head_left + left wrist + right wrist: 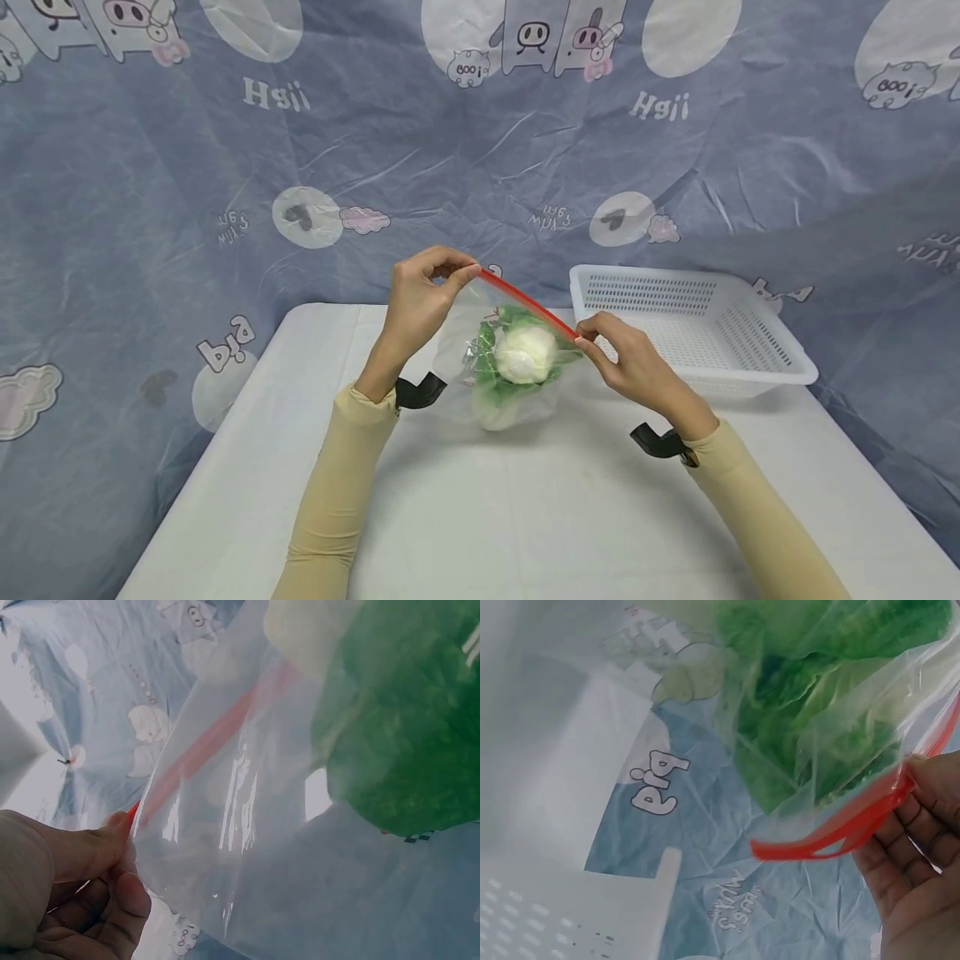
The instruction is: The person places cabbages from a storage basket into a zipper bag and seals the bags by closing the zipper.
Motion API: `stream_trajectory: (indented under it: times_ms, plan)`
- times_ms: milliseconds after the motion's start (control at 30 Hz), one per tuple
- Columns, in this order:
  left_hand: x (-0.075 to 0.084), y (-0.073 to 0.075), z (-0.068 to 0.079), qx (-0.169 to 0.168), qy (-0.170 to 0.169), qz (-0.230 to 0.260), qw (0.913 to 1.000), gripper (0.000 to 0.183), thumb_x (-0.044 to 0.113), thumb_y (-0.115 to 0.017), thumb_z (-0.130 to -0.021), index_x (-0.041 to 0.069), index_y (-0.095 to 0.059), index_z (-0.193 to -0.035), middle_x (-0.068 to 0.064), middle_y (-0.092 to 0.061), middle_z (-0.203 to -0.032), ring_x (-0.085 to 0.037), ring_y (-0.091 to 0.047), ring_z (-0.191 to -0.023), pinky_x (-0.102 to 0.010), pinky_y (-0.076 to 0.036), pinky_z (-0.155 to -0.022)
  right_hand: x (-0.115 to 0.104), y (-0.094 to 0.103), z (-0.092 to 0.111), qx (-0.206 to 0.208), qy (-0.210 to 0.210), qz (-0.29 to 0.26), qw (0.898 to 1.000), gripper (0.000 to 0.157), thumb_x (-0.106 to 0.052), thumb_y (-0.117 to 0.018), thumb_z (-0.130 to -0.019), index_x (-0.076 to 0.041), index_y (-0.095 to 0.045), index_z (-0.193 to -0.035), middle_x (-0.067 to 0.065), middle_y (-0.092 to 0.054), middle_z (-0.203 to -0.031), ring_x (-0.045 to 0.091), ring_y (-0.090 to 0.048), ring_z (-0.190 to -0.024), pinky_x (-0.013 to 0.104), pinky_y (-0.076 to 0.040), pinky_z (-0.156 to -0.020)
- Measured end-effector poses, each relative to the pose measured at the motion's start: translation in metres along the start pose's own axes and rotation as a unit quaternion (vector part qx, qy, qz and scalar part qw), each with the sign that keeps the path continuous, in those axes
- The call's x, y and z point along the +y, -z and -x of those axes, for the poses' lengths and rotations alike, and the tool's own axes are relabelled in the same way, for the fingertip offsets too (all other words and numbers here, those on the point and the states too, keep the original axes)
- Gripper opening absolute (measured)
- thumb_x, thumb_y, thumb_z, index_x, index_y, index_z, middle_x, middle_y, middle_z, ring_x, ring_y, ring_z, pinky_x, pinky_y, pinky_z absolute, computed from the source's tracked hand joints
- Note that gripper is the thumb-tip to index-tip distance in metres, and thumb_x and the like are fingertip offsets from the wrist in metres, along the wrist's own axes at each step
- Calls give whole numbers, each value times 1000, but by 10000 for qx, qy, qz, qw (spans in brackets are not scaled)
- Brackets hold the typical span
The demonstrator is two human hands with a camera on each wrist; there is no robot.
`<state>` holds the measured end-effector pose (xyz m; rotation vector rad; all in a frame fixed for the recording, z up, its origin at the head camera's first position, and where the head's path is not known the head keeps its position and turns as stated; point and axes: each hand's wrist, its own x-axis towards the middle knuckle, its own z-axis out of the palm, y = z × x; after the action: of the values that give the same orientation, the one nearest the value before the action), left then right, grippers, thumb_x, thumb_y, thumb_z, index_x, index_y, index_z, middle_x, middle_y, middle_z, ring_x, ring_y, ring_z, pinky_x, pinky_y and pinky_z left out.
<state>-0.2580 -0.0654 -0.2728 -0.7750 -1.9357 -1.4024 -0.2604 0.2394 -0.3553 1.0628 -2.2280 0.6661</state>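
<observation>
A clear zip bag with a red zip strip hangs slanted above the white table. Inside it are a round white cauliflower-like head and green leaves, seen through the plastic. My left hand pinches the strip's higher end between thumb and fingers. Lower down, my right hand pinches the strip near its other end. In the right wrist view, a short piece of the strip sticks out past the fingers, its two edges parted. A pale rounded bulge shows at the bag's bottom; its kind is unclear.
A white perforated plastic basket stands at the table's back right, just beyond my right hand. Behind the table hangs a blue-grey printed cloth. Black wrist mounts sit at both sleeves.
</observation>
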Motion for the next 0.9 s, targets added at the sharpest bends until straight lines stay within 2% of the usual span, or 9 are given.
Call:
stream_trajectory:
  times_ms: [100,233,333,467,633,700,767,900]
  plan:
    - [7,7,-1,126,-32,-25,9999,7,3,-71,-85,-4,-72,-88,-18,-70,-85,-23,-62,-73,-24,-48,-71,6,-2,7,75,-7,39,10000,21,4,-70,-83,-7,-61,-98,-2,-59,-89,6,-54,-82,21,-42,-72]
    - [6,17,-3,302,-32,-58,9995,8,2,-71,-85,-6,-71,-88,-20,-69,-85,-24,-62,-72,-24,-48,-71,12,-6,15,37,-56,36,10000,22,6,-70,-81,-5,-60,-98,-2,-58,-87,6,-55,-79,19,-43,-67]
    - [3,23,-5,268,21,-37,9996,10,3,-71,-85,-7,-71,-89,-21,-69,-85,-27,-62,-72,-25,-47,-71,16,-8,19,-66,-166,-48,9998,20,4,-69,-84,-5,-60,-100,-2,-59,-88,7,-58,-81,19,-47,-70]
    - [-2,25,-8,303,77,-26,9995,11,4,-71,-85,-7,-71,-90,-22,-69,-86,-28,-61,-71,-27,-46,-69,20,-11,27,-35,-316,-90,9995,21,5,-68,-84,-6,-60,-101,-2,-60,-91,9,-62,-82,19,-52,-74]
    - [-7,23,-8,302,226,-4,9993,13,5,-71,-86,-7,-71,-90,-22,-69,-87,-28,-60,-70,-26,-46,-68,25,-15,34,-134,-560,-325,9978,19,3,-65,-88,-5,-60,-105,2,-62,-87,6,-62,-73,16,-52,-72]
    - [-7,23,-8,332,290,22,9990,13,5,-71,-86,-7,-71,-91,-22,-68,-86,-29,-61,-70,-26,-47,-67,25,-17,33,-153,-794,-492,9955,18,0,-64,-90,-5,-60,-107,4,-65,-86,6,-63,-71,17,-53,-72]
    - [-8,24,-8,484,287,76,9984,13,4,-71,-85,-8,-71,-90,-22,-67,-86,-31,-61,-69,-26,-48,-66,24,-18,29,-175,-1151,-659,9910,16,-5,-63,-92,-8,-61,-108,3,-68,-85,6,-65,-71,19,-53,-66]
    - [-7,27,-9,1149,7,120,9933,11,0,-71,-84,-11,-70,-88,-24,-65,-85,-34,-62,-69,-26,-53,-69,26,-23,6,-169,-2061,-1137,9717,16,-21,-63,-94,-14,-64,-108,2,-70,-82,11,-67,-71,24,-49,-61]
